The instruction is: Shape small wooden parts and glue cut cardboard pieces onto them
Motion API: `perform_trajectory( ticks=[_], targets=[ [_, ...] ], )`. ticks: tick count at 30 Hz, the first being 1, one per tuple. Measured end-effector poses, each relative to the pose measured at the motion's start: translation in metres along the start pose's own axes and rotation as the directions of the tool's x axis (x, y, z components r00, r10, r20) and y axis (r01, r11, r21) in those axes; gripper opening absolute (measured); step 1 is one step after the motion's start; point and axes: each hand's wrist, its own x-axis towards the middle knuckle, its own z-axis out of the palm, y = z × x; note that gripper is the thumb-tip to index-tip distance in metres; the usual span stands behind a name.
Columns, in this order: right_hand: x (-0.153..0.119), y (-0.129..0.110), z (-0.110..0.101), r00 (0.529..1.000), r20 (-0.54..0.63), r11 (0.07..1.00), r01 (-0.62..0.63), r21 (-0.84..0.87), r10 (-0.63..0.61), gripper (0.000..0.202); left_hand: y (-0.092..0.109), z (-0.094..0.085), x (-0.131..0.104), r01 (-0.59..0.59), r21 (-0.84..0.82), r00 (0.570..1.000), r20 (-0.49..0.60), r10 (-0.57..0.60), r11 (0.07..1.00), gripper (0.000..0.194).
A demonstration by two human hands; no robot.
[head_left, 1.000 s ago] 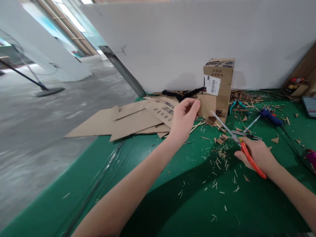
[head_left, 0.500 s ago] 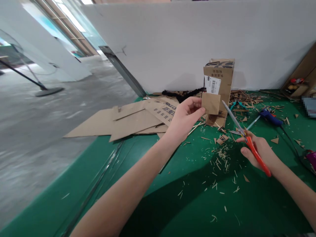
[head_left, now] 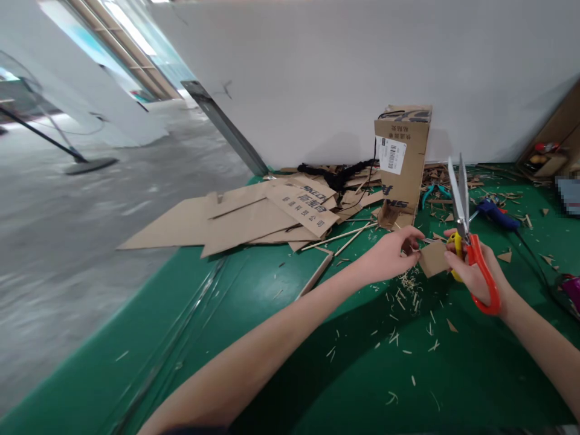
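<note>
My left hand (head_left: 394, 257) has its fingers curled at the left edge of a small square piece of cardboard (head_left: 434, 260). At the opposite edge, the thumb and fingers of my right hand (head_left: 480, 275) touch the same piece. My right hand also holds scissors (head_left: 463, 223) with red and yellow handles; their blades point up and stand slightly apart. Just beyond the hands a tall cardboard box (head_left: 405, 163) with a white label stands upright. Wood shavings (head_left: 410, 281) lie on the green table below the piece.
Flat cardboard sheets (head_left: 258, 217) are piled at the left, with thin sticks (head_left: 339, 237) beside them and black fuzzy material (head_left: 338, 175) behind. Teal-handled pliers (head_left: 435, 192) and a blue glue gun (head_left: 498, 215) lie to the right. A white wall (head_left: 317, 78) rises behind the table.
The cardboard piece has come down and right, from before the box to my right hand. The scissors have swung upright and their blades have parted. My right fingers now touch the piece.
</note>
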Motion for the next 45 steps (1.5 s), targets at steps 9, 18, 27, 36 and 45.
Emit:
perform_trajectory(
  ticks=[9, 18, 27, 36, 45],
  targets=[
    [0.007, 0.008, -0.008, 0.978, -0.208, 0.999, 0.032, 0.030, -0.025, 0.045, -0.021, 0.016, 0.005, -0.007, 0.644, 0.995, -0.075, 0.073, 0.765, 0.037],
    [0.008, 0.009, -0.007, 0.958, -0.287, 0.995, 0.029, 0.092, -0.001, 0.042, -0.005, -0.016, -0.003, -0.279, 0.514, 0.939, -0.032, 0.344, 0.811, 0.047],
    [0.008, 0.009, -0.007, 0.960, -0.280, 0.995, 0.024, 0.097, 0.004, 0.044, 0.002, -0.024, -0.006, -0.363, 0.383, 0.919, -0.007, 0.395, 0.850, 0.030],
    [0.004, 0.008, -0.005, 0.975, -0.221, 0.992, 0.036, 0.120, -0.008, 0.045, 0.002, -0.021, -0.009, -0.474, 0.624, 0.829, 0.078, 0.554, 0.621, 0.016],
    [0.002, 0.003, -0.004, 0.978, -0.208, 0.990, 0.019, 0.137, 0.010, 0.041, -0.004, -0.022, -0.006, -0.477, 0.593, 0.839, 0.086, 0.538, 0.649, 0.015]
  ],
)
